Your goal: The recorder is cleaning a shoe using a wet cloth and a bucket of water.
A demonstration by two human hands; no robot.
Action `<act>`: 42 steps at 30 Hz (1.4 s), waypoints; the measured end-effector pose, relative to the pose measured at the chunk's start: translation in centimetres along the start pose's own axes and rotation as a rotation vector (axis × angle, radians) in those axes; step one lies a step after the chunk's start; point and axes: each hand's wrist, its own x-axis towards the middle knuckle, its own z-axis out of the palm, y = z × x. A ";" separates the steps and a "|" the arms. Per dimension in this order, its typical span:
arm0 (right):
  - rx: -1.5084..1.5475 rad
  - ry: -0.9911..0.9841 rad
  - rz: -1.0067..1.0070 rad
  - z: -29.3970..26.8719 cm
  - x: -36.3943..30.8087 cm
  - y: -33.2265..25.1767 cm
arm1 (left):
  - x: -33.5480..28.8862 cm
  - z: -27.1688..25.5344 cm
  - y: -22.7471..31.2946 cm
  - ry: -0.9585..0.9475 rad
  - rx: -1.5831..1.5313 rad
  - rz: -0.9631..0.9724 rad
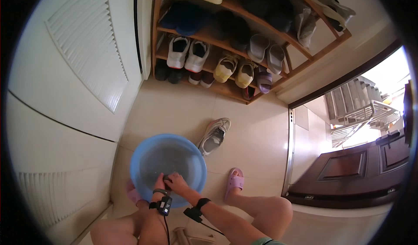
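A round blue basin [136, 166] holding greyish water stands on the floor before me. Over its near part my left hand [160, 183] and my right hand [177, 184] are close together, both with fingers closed. Something small and dark shows between them, too hidden to name. Beyond the basin's right rim lies a single whitish sneaker [214, 136], its opening toward me. Each wrist wears a strap with a small black device, and cables trail from them.
A wooden rack [244, 98] with several pairs of shoes stands at the back. White louvred cabinet doors [65, 127] rise at the left. To the right, a dark brown door [348, 171] is open toward a stairway. My feet, in pink slippers [234, 183], flank the basin; a stool [185, 236] is below me.
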 end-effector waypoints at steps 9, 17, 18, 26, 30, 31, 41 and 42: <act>0.144 0.195 0.478 -6.2 -2.3 -8.0 | -7.1 2.2 3.9 -0.235 -0.216 -0.156; 0.949 0.095 0.249 -5.7 -3.9 -8.6 | -12.0 5.4 6.8 0.211 0.583 0.335; 1.127 -0.007 0.240 -6.2 -4.3 -9.4 | -13.4 5.8 7.5 0.218 0.589 0.352; 0.766 0.164 0.128 -11.8 -6.4 -14.5 | -18.3 8.1 10.5 0.084 1.029 0.650; 0.545 0.215 0.004 -15.8 -7.2 -15.3 | -23.8 12.1 10.1 0.087 1.148 0.715; 0.553 0.219 0.001 -16.4 -7.4 -15.5 | -25.3 12.9 10.0 0.036 1.123 0.647; 0.406 0.282 0.023 -18.4 -8.4 -13.6 | -24.6 12.5 10.9 -0.339 0.562 0.000; 0.362 0.295 0.033 -18.3 -8.3 -14.1 | -24.7 12.1 11.3 -0.320 0.559 0.002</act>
